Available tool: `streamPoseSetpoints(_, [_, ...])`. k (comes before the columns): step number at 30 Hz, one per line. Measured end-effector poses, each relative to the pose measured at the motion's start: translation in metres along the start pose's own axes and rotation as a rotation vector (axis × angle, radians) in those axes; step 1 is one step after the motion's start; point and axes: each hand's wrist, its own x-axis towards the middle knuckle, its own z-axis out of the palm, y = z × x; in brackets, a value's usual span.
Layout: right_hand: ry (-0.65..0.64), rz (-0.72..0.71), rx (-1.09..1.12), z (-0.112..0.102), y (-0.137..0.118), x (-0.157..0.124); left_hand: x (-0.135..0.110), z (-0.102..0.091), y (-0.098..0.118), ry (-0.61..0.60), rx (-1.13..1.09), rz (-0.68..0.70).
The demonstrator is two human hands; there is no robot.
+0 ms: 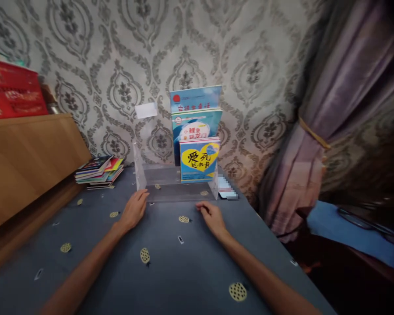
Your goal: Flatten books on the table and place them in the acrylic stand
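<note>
A clear acrylic book stand (164, 177) sits at the far side of a grey-blue patterned cloth (170, 271). Three children's books stand stepped in its right part: a blue one at the back (196, 98), a teal one in the middle (197, 124), and in front one with a yellow heart on its cover (199, 159). My left hand (134, 210) lies at the stand's front left corner, fingers stretched out and touching its edge. My right hand (212, 216) rests on the cloth just before the stand's front right edge, fingers loosely curled and holding nothing that I can see.
A flat stack of thin colourful books (100, 171) lies at the far left by the wall. A wooden headboard (26, 157) with a red box (13, 89) on top runs along the left. Purple curtains (331, 122) hang at the right, above a blue cushion (351, 236).
</note>
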Motion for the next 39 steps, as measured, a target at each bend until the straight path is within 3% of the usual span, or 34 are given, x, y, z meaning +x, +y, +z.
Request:
streamPoseSetpoints(3, [-0.023,0.005,-0.024,-0.002,-0.001,-0.001,-0.008,-0.030,-0.036,-0.007,0.049,0.012])
streamPoseSetpoints(6, [-0.028,0.020,-0.044,-0.003,-0.002,-0.001,0.000,-0.061,-0.075,0.001,0.220,0.004])
streamPoseSetpoints(11, [-0.039,0.020,-0.063,-0.003,-0.005,-0.001,0.036,-0.100,-0.142,0.001,0.508,-0.231])
streamPoseSetpoints(15, [-0.047,0.034,-0.072,-0.003,-0.004,0.000,0.063,-0.115,-0.188,0.019,0.560,-0.515])
streamPoseSetpoints(20, [-0.028,0.042,-0.090,-0.001,0.000,0.003,0.078,-0.117,-0.229,-0.132,0.533,-0.652])
streamPoseSetpoints(25, [-0.009,0.044,-0.114,0.000,-0.002,0.004,0.078,-0.116,-0.247,-0.225,0.604,-0.625])
streamPoseSetpoints(33, [-0.085,0.030,-0.160,-0.005,-0.013,0.003,0.060,-0.123,-0.236,-0.230,0.750,-0.382])
streamPoseSetpoints(39, [-0.076,0.035,-0.167,-0.004,-0.012,0.003,0.056,-0.121,-0.233,-0.237,0.757,-0.501])
